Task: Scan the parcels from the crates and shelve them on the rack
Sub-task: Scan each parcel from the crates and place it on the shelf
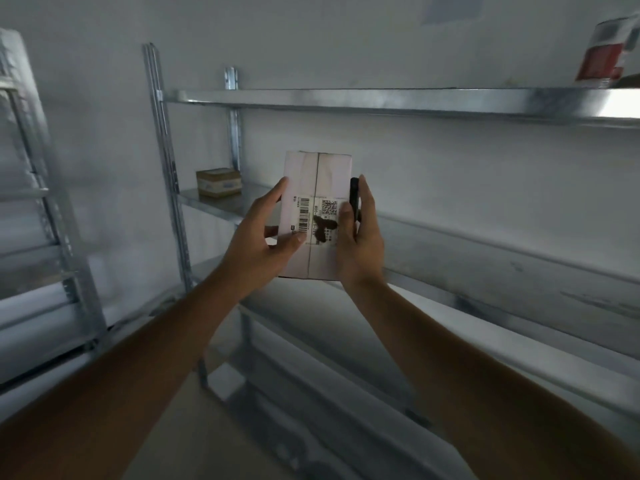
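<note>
I hold a white parcel [317, 178] up in front of the metal rack [450, 237], its label with a barcode and a QR code facing me. My left hand [258, 240] grips its left edge, thumb on the label. My right hand [362, 233] grips the right edge and also pins a slim black scanner [354, 194] against the box side. The parcel hovers level with the middle shelf.
A small brown cardboard box [219, 182] sits at the left end of the middle shelf. A red and white package [609, 50] stands on the top shelf at far right. Another rack [41, 202] stands on the left. Lower shelves run below my forearms.
</note>
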`<state>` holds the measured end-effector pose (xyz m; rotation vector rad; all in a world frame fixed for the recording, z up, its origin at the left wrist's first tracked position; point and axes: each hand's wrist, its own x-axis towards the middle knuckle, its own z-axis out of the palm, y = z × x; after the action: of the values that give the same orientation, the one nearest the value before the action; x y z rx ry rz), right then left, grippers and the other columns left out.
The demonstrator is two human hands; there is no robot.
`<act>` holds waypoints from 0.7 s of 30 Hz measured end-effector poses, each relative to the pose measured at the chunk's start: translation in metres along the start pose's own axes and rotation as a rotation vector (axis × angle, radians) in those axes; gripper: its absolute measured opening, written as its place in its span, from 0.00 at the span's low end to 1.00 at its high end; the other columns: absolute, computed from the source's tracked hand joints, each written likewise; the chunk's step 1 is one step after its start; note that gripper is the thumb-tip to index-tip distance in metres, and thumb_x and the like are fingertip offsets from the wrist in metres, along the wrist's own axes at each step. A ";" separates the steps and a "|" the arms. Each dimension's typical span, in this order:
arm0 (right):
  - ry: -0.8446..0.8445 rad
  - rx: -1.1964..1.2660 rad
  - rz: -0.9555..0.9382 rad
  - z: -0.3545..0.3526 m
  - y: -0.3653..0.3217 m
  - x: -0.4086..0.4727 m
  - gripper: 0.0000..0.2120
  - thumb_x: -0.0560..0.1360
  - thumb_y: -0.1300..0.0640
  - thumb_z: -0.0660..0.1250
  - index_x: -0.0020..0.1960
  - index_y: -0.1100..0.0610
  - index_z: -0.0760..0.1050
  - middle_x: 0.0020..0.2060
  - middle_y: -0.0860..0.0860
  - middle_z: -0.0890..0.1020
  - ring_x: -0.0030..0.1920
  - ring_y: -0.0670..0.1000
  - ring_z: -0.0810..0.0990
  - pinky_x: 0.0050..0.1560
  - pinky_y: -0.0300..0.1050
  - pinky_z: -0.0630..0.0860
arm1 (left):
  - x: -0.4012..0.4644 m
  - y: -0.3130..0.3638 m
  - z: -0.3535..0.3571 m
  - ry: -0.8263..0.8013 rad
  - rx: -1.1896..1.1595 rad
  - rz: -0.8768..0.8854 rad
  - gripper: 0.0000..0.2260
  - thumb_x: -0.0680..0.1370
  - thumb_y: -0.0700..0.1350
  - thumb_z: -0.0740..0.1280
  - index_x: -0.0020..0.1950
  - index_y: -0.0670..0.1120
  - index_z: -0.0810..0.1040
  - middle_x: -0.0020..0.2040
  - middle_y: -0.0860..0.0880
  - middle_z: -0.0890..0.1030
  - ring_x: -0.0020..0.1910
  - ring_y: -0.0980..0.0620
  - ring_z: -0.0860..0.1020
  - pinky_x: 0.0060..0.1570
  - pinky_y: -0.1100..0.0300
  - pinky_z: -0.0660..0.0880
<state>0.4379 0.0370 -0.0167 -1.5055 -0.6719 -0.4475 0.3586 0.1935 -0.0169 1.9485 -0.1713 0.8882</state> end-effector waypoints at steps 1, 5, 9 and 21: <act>-0.005 -0.001 0.000 0.020 0.009 0.010 0.25 0.90 0.49 0.56 0.86 0.45 0.56 0.59 0.32 0.76 0.54 0.30 0.80 0.53 0.29 0.78 | 0.010 -0.015 -0.011 0.013 0.001 -0.007 0.39 0.79 0.43 0.75 0.83 0.62 0.59 0.79 0.55 0.69 0.69 0.50 0.78 0.55 0.63 0.82; -0.021 0.027 -0.002 0.096 0.046 0.052 0.25 0.90 0.50 0.56 0.85 0.44 0.57 0.63 0.42 0.77 0.61 0.45 0.81 0.64 0.47 0.80 | 0.049 -0.078 -0.051 0.038 0.039 -0.050 0.38 0.79 0.45 0.75 0.82 0.65 0.59 0.79 0.58 0.67 0.64 0.57 0.79 0.47 0.67 0.81; -0.047 0.027 -0.001 0.166 0.086 0.093 0.25 0.90 0.52 0.57 0.85 0.49 0.59 0.58 0.35 0.77 0.51 0.31 0.80 0.52 0.25 0.75 | 0.092 -0.134 -0.089 0.059 0.121 -0.088 0.38 0.79 0.46 0.75 0.83 0.62 0.59 0.79 0.54 0.68 0.66 0.52 0.78 0.50 0.62 0.83; -0.048 -0.042 0.066 0.337 0.160 0.194 0.25 0.89 0.50 0.56 0.85 0.46 0.58 0.54 0.29 0.75 0.47 0.20 0.75 0.44 0.18 0.69 | 0.216 -0.287 -0.188 0.022 0.035 -0.116 0.37 0.79 0.43 0.75 0.80 0.65 0.60 0.71 0.60 0.73 0.66 0.49 0.79 0.54 0.63 0.82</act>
<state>0.6444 0.4032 -0.0307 -1.5774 -0.6520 -0.3788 0.5506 0.5500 -0.0277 1.9592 -0.0293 0.8413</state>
